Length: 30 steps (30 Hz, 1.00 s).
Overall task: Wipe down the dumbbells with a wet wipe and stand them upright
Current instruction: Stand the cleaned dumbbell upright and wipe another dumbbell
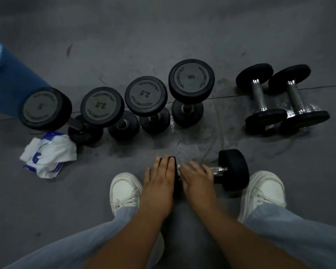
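A black dumbbell lies on its side on the grey floor between my feet. My left hand rests flat with straight fingers on its left head. My right hand curls over the metal handle, with a bit of white wet wipe showing under its fingers. Several black dumbbells stand upright in a row beyond: a 5, two marked 2.5, and another 5. Two more dumbbells lie on their sides at the right.
A white and blue wet wipe pack with crumpled wipes lies at the left. A blue rolled mat is at the far left. My white shoes flank the dumbbell. Wet patches shine on the floor.
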Available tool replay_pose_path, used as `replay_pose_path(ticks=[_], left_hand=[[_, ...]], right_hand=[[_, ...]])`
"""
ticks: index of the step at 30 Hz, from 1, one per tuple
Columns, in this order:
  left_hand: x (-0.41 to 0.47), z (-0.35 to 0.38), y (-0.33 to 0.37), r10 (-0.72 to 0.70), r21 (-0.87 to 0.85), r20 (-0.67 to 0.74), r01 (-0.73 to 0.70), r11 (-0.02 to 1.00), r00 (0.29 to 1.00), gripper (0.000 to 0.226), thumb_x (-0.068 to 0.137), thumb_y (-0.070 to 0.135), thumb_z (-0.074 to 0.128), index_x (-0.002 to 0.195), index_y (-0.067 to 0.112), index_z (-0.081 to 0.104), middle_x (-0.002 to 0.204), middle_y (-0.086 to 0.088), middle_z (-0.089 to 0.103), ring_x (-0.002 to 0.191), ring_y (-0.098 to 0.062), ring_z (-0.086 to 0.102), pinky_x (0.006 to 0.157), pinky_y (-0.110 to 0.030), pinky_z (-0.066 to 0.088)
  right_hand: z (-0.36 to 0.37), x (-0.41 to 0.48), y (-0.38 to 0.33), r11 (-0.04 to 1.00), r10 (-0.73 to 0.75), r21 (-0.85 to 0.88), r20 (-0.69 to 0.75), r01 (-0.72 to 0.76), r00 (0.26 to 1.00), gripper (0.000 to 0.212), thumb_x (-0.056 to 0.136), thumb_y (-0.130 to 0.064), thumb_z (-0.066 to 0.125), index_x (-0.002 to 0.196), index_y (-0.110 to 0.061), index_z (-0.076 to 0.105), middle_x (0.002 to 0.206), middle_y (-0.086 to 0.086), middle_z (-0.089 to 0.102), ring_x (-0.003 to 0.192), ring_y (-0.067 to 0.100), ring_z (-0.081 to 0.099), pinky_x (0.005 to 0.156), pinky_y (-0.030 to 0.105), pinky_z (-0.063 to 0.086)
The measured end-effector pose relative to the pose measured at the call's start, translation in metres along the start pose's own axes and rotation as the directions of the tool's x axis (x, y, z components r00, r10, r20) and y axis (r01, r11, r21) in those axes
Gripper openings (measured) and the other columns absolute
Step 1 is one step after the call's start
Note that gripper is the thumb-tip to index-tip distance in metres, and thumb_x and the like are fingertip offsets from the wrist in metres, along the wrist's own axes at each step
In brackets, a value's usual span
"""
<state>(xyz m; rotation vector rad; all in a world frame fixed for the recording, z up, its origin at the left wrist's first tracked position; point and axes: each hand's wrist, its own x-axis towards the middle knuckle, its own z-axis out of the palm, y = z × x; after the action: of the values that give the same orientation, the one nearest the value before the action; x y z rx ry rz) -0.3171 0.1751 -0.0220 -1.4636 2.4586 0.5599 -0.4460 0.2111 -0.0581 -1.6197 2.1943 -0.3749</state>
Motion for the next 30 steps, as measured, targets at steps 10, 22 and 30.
replay_pose_path(ticks=[10, 22, 30], left_hand=[[0.006, -0.002, -0.001, -0.011, -0.006, 0.058, 0.012, 1.000, 0.998, 0.099, 0.089, 0.024, 0.061, 0.156, 0.018, -0.013, 0.165, 0.000, -0.009, 0.152, -0.022, -0.011, 0.122, -0.044, 0.005], [0.018, -0.008, -0.005, -0.002, -0.074, 0.084, 0.008, 0.997, 0.996, 0.098, 0.087, 0.032, 0.065, 0.156, 0.020, -0.003, 0.163, 0.001, 0.002, 0.152, -0.022, -0.002, 0.122, -0.047, 0.011], [0.019, -0.011, -0.005, 0.003, -0.052, 0.125, 0.004, 0.999, 0.992, 0.103, 0.085, 0.034, 0.067, 0.156, 0.019, -0.006, 0.163, 0.001, -0.002, 0.152, -0.021, -0.004, 0.122, -0.048, 0.011]], right_hand=[[0.001, 0.003, -0.005, 0.998, 0.051, -0.043, -0.029, -0.053, 0.998, 0.020, 0.086, -0.031, 0.056, 0.098, -0.030, 0.072, 0.098, -0.014, 0.073, 0.117, 0.019, 0.060, 0.105, 0.046, 0.019], [0.003, -0.008, -0.010, 0.996, 0.046, 0.083, -0.079, -0.039, 0.996, 0.017, 0.081, -0.022, 0.062, 0.092, -0.029, 0.073, 0.090, -0.013, 0.072, 0.102, 0.013, 0.065, 0.104, 0.037, 0.018], [-0.020, 0.026, -0.026, 0.991, 0.129, 0.010, 0.207, -0.134, 0.970, 0.046, 0.089, -0.015, 0.046, 0.134, -0.023, 0.042, 0.101, -0.003, 0.070, 0.110, 0.016, 0.060, 0.116, 0.042, 0.012]])
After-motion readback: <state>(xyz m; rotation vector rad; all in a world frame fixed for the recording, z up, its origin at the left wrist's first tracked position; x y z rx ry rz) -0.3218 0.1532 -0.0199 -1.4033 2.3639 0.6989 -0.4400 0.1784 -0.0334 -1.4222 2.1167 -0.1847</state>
